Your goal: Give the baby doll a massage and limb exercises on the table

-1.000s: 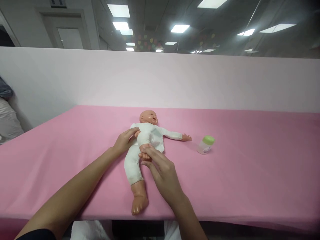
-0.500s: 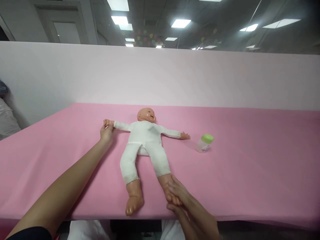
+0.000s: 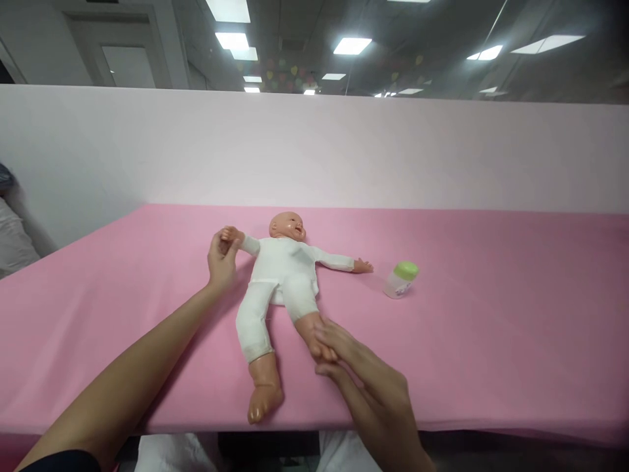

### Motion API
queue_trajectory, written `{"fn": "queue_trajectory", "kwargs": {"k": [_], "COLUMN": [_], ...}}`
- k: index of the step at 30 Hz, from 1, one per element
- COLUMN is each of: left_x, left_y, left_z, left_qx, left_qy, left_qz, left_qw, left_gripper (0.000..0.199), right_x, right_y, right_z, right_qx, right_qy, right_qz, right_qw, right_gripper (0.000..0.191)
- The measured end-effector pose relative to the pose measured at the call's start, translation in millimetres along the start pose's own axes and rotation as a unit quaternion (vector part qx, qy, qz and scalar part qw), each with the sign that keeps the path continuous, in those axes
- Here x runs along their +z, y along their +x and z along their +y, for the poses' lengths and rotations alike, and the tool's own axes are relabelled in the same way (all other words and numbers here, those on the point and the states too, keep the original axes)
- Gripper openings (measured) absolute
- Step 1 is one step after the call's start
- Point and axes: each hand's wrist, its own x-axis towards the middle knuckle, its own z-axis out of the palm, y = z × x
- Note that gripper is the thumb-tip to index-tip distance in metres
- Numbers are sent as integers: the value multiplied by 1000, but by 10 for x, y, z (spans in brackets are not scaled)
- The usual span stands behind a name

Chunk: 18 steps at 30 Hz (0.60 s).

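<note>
Doll (image 3: 282,275) supine on tabletop (image 3: 491,328); left hand (image 3: 222,257) pinched its wrist, right hand (image 3: 344,354) gripped its foot. Risk: bottle (image 3: 400,280) toppled by swung arm.

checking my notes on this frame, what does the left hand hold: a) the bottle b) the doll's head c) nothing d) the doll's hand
d: the left hand is closed around the doll's hand at the end of its outstretched arm, while the bottle lies apart on the pink table and the right hand grips the doll's foot.
</note>
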Motion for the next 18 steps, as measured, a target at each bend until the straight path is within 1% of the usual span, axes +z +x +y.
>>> {"fn": "queue_trajectory", "kwargs": {"k": [2, 4, 7, 8, 9, 11, 12, 14, 16, 18], "left_x": [61, 75, 26, 2, -19, -46, -49, -41, -32, -49], "left_y": [-132, -222, -240, -223, -201, -163, -150, -130, -97, -26], "left_z": [86, 127, 108, 90, 69, 31, 15, -12, -41, -81], "left_qx": [30, 36, 49, 62, 77, 98, 100, 84, 61, 34], "left_qy": [18, 60, 122, 137, 152, 173, 177, 161, 113, 58], "left_qz": [-83, -165, -280, -304, -316, -316, -310, -277, -215, -134], "left_qw": [996, 984, 951, 941, 934, 928, 929, 943, 968, 989], "left_gripper": [25, 27, 29, 30, 30, 30, 29, 27, 26, 24], "right_x": [73, 183, 356, 401, 434, 456, 442, 366, 243, 106], "right_y": [231, 389, 477, 475, 464, 428, 407, 362, 300, 201], "right_z": [7, 48, 129, 150, 164, 167, 154, 104, 34, -30], "right_qx": [7, 20, 38, 40, 39, 26, 17, 0, -8, -13], "right_qy": [23, 43, 65, 70, 73, 67, 57, 28, -5, -39], "right_qz": [-15, -32, -54, -57, -58, -51, -44, -18, 10, 29], "right_qw": [1000, 998, 996, 995, 995, 996, 997, 999, 1000, 999], "right_gripper": [36, 37, 38, 39, 39, 38, 36, 34, 32, 34]}}
